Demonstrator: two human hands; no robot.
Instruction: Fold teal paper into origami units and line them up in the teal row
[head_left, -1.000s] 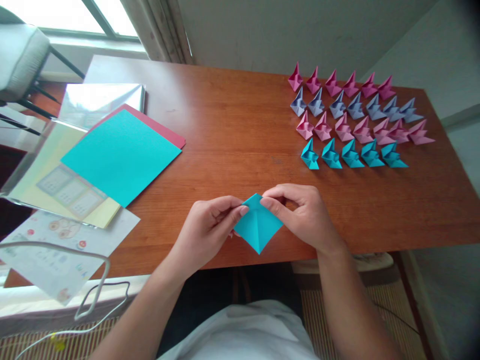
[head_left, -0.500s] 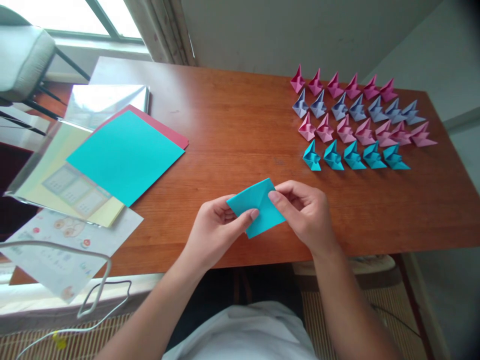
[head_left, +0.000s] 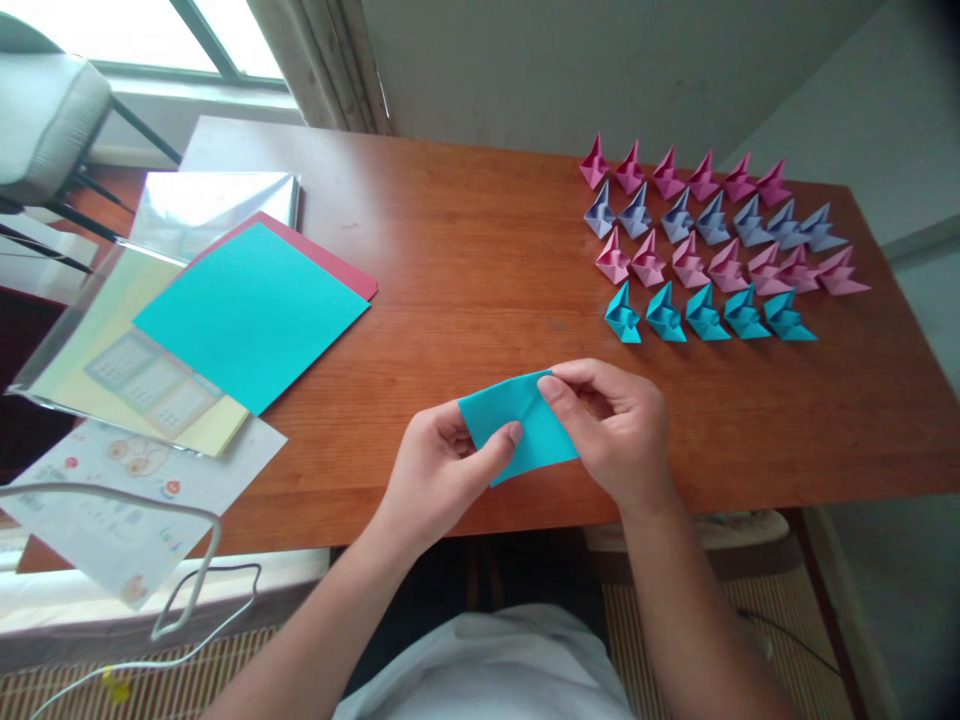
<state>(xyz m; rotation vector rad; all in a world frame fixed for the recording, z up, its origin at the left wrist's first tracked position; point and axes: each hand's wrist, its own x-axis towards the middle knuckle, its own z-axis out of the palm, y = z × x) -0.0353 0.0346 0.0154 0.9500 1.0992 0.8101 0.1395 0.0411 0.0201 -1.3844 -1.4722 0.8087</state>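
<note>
A folded sheet of turquoise origami paper [head_left: 502,405] is held up over the table's front edge between both hands. My left hand [head_left: 450,465] grips its left side, thumb flat on the near face and fingers behind it. At the upper right corner my right hand [head_left: 611,425] pinches the paper between thumb and forefinger. The fingers behind the paper are partly hidden. Beyond my right hand stands a row of turquoise folded paper figures [head_left: 705,315], with pink figures [head_left: 688,262], lilac figures [head_left: 677,217] and magenta figures [head_left: 667,176] in rows behind.
On the left of the wooden table [head_left: 450,250] lies a stack of turquoise sheets [head_left: 259,310] over a red sheet [head_left: 322,255], a plastic sleeve with yellow paper [head_left: 64,345] and a printed white sheet [head_left: 150,510]. A white cable [head_left: 214,540] hangs at lower left; a chair [head_left: 52,125] stands beyond.
The turquoise paper has turned from a diamond pointing down to a tilted, roughly rectangular face. My left thumb has slid inward across it, and my right hand keeps its pinch at the corner.
</note>
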